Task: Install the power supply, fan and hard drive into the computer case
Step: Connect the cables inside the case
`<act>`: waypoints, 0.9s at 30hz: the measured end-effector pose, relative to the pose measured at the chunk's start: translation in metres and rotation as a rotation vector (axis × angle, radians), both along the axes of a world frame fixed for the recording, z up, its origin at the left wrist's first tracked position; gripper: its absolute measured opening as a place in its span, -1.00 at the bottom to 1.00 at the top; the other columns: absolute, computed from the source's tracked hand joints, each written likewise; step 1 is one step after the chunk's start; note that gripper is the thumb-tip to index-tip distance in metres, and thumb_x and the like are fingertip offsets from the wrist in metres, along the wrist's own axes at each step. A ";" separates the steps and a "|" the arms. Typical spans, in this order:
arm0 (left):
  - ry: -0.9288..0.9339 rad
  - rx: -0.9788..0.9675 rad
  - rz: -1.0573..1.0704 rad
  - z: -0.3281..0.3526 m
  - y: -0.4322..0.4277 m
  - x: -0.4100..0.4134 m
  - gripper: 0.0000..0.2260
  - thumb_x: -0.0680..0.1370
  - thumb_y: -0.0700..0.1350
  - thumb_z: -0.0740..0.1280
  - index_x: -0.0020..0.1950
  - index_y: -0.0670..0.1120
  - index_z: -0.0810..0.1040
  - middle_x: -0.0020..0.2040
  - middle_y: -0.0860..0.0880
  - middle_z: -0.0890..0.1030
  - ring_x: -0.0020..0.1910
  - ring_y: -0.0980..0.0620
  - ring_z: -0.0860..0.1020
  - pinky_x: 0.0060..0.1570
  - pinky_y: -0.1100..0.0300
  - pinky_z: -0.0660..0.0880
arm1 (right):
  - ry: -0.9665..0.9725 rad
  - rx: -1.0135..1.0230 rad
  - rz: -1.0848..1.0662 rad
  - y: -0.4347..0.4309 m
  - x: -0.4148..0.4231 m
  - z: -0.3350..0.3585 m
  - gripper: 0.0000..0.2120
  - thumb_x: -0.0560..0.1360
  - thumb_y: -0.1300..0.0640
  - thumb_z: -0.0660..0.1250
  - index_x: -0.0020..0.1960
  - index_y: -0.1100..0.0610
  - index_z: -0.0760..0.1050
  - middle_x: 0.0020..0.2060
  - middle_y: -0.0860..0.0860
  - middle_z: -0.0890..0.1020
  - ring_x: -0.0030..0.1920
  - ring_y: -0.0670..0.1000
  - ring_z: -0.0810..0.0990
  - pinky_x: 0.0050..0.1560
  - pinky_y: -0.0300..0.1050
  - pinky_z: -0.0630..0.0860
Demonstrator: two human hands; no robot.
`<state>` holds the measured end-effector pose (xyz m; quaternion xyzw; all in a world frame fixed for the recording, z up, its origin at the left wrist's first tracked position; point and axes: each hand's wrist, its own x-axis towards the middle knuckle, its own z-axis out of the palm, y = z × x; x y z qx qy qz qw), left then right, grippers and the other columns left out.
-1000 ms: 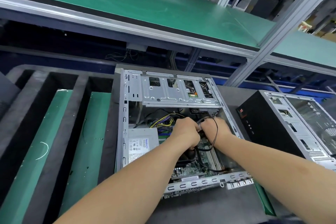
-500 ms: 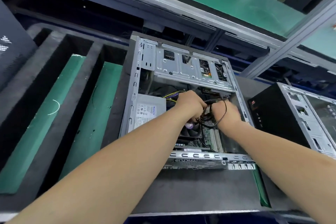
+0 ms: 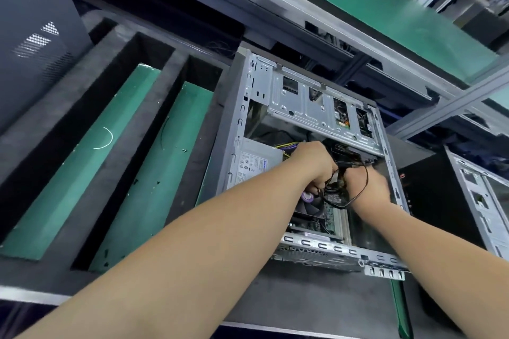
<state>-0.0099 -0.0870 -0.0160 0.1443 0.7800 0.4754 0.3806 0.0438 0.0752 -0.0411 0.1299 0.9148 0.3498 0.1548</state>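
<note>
1. Looking down into the open case (image 3: 242, 124) at frame centre.
2. Sitting against the case's left wall, label up: power supply (image 3: 256, 164), its near right corner being covered by the left forearm.
3. Curling the left hand (image 3: 314, 162) down over black cables (image 3: 334, 190) in mid-case and gripping them, with the fingertips hiding under the knuckles.
4. Blurring badly just right of it: right hand (image 3: 367, 187), with a thin cable loop lying over its back. Not showing the fingers, so cannot tell whether gripping or loose.
5. Peeking out below the hands: fan (image 3: 309, 208), being partly covered by the left wrist and the cables.
6. Not making out any hard drive. Spanning the case's upper end: bracket (image 3: 311, 107), hiding whatever is lying beneath.
7. Being cut off by the right edge: second case (image 3: 484, 201). Being cropped at upper left: dark panel (image 3: 33, 36).
</note>
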 end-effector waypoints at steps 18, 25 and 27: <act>-0.055 0.002 -0.091 0.000 0.021 0.021 -0.69 0.45 -0.28 0.56 0.18 -0.17 0.68 -0.01 -0.10 0.71 -0.24 -0.09 0.73 -0.07 0.07 0.68 | 0.438 -1.509 -0.726 0.000 0.053 0.019 -0.78 0.56 0.31 0.43 0.17 0.20 0.50 -0.12 0.14 0.62 -0.17 0.06 0.54 -0.11 0.03 0.59; 0.033 -0.082 -0.291 -0.003 0.039 0.034 -0.80 0.60 -0.41 0.21 0.11 -0.27 0.60 -0.19 -0.18 0.67 -0.24 -0.10 0.71 -0.25 0.25 0.63 | 0.102 -1.055 -0.453 0.003 0.066 0.028 -0.85 0.54 0.19 0.44 0.06 0.21 0.55 -0.13 0.10 0.60 -0.16 0.11 0.54 -0.23 -0.14 0.48; 0.401 -0.190 -0.298 -0.001 0.051 0.031 -0.77 0.57 -0.36 0.19 0.03 -0.17 0.61 -0.18 -0.07 0.61 -0.24 -0.05 0.61 -0.29 0.27 0.46 | 0.001 -0.953 -0.392 0.001 0.065 0.030 -0.80 0.59 0.12 0.43 0.09 0.23 0.52 -0.08 0.12 0.60 -0.10 0.12 0.59 -0.17 -0.11 0.49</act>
